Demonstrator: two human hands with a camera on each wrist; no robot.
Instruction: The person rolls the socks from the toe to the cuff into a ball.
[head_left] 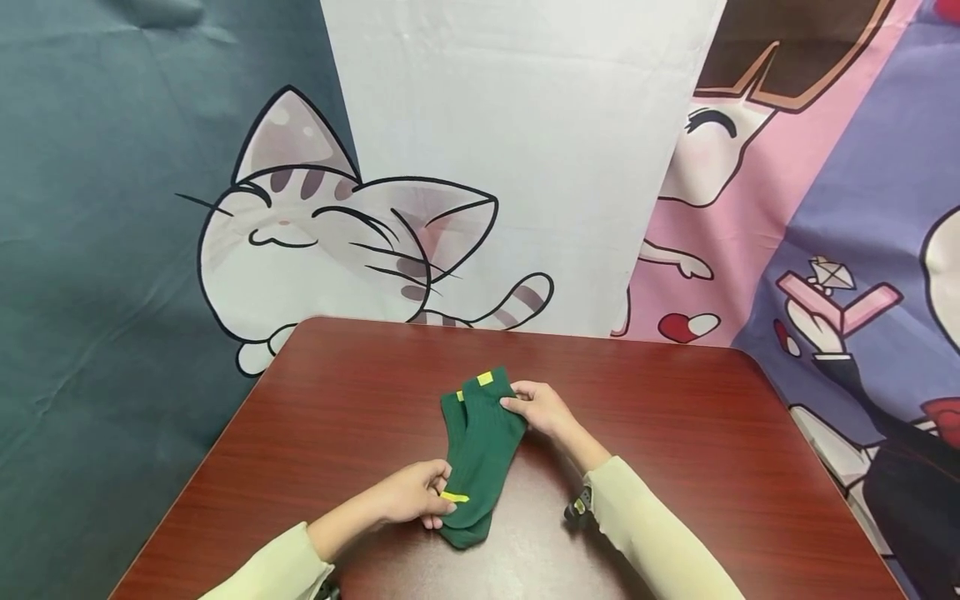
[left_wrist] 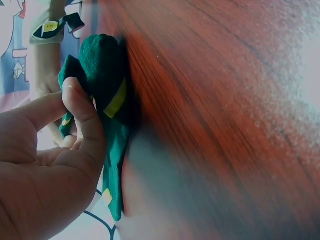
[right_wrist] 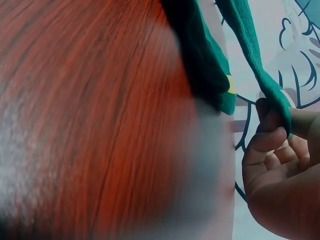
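Two dark green socks with yellow patches are in the middle of the table, one over the other. My left hand (head_left: 411,492) pinches the top sock (head_left: 486,446) at its toe end, by a yellow strip. Near the cuff of that sock, my right hand (head_left: 543,410) pinches the side edge between thumb and fingers. The right wrist view shows the top sock (right_wrist: 248,47) raised off the bottom sock (right_wrist: 207,60), which lies on the tabletop. In the left wrist view, the bottom sock (left_wrist: 102,57) has its rounded toe facing up the frame.
The reddish-brown wooden table (head_left: 360,392) has rounded far corners. Behind it hangs a printed cloth backdrop (head_left: 510,108) with a cartoon cat and figures. A dark strap with a small device (head_left: 579,507) sits at my right sleeve.
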